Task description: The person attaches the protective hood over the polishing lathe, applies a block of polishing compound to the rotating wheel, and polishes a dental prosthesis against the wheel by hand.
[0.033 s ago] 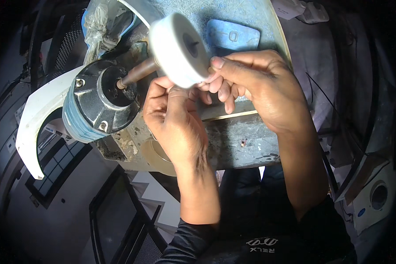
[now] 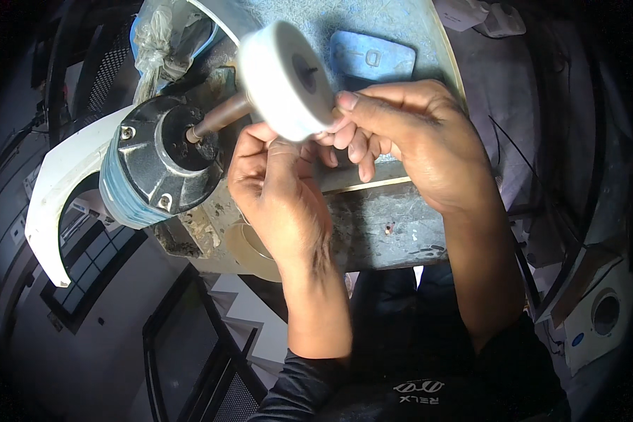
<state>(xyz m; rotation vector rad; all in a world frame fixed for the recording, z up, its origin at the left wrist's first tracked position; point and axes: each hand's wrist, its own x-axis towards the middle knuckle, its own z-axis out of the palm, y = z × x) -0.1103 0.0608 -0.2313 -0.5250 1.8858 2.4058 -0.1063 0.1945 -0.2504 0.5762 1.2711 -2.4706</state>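
Nearest the camera, both forearms rise from the lower edge over a worn grey bench plate (image 2: 394,232). Left hand (image 2: 278,190) is curled beneath the white buffing wheel (image 2: 285,77), fingertips pressed together, apparently pinching a small piece against its rim, though the piece itself is hidden. Right hand (image 2: 408,151) closes in beside it, fingers touching the wheel's edge, likely steadying. Beyond, a tapered spindle (image 2: 218,119) joins the wheel to the black motor (image 2: 158,165), behind a white guard (image 2: 56,190).

Matt white wheel, glossy black metal motor

The thick white fibrous buffing wheel (image 2: 283,70) looks soft; the black cast-metal motor housing (image 2: 163,163) shines; its brown metal shaft (image 2: 221,118) is dull.
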